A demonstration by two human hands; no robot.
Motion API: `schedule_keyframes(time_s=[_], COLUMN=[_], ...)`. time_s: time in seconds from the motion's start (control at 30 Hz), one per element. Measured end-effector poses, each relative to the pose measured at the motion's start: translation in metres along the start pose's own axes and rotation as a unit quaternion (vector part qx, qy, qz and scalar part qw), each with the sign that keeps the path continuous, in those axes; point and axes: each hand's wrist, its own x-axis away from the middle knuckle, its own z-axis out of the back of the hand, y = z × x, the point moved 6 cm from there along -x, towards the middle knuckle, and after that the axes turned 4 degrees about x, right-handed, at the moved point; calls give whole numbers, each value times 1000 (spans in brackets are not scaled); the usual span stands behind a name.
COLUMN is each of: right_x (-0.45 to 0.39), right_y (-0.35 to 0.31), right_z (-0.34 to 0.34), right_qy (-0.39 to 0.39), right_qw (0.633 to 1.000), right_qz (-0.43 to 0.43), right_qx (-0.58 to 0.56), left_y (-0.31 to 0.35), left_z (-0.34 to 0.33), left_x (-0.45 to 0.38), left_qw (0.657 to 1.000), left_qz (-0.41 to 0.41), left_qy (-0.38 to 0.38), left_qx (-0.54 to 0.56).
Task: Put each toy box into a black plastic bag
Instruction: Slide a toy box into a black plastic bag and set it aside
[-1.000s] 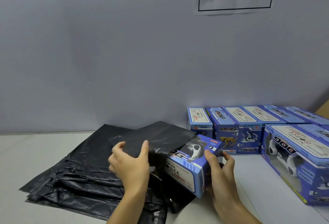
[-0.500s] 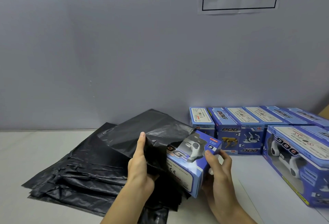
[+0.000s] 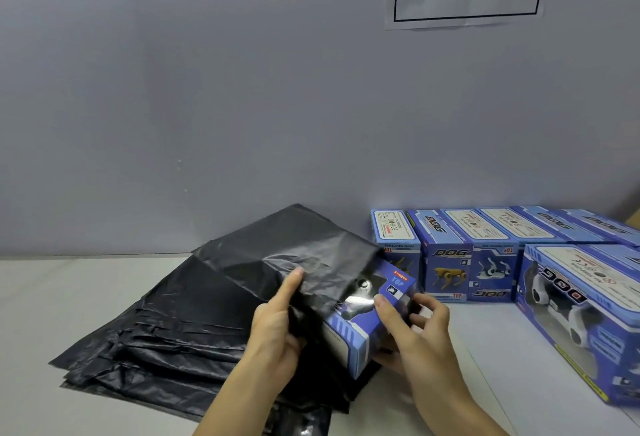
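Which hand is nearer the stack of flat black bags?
Left. The left hand holds the open bag directly over the stack; the right hand grips the toy box beside it.

Blue toy box [image 3: 360, 328] tilted, half inside black bag [image 3: 294, 255].

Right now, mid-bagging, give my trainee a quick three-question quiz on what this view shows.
1. True or false: the blue toy box in the hands is already wholly inside the black plastic bag.
2. Which hand pinches the bag's open edge? A) left hand B) right hand C) neither
3. Fill in: the spare bags lie in a flat stack to the ____ of the held box, on the white table.

Key:
1. False. Only its far end is under the bag; the near end shows.
2. A. The right hand grips the box's near end.
3. Left. The waiting row of toy boxes stands on the right, by the wall.
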Motion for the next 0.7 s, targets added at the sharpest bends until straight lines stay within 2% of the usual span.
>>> schedule_keyframes(time_s=[0.13,0.23,0.33,0.43,0.57,0.7], right_x=[1,3,6,13,29,29], right_y=[3,2,-1,-18,-25,-25], right_z=[1,-4,-6,-7,-26,-26], right_qy=[45,8,-25,-46,-184,-187], right_qw=[999,999,996,962,929,921], right_qz=[14,0,21,130,172,195], right_qx=[-22,-42,83,235,270,279], left_y=[-21,-20,-15,-10,-11,-15], left_z=[-17,-15,-8,-1,0,-1], left_x=[10,9,7,5,7,12], left_qw=[997,997,997,997,991,983], left_qz=[48,62,72,74,109,142], left_qy=[-40,-33,-31,-23,-37,-59], left_qx=[-35,-20,-9,-23,-66,-97])
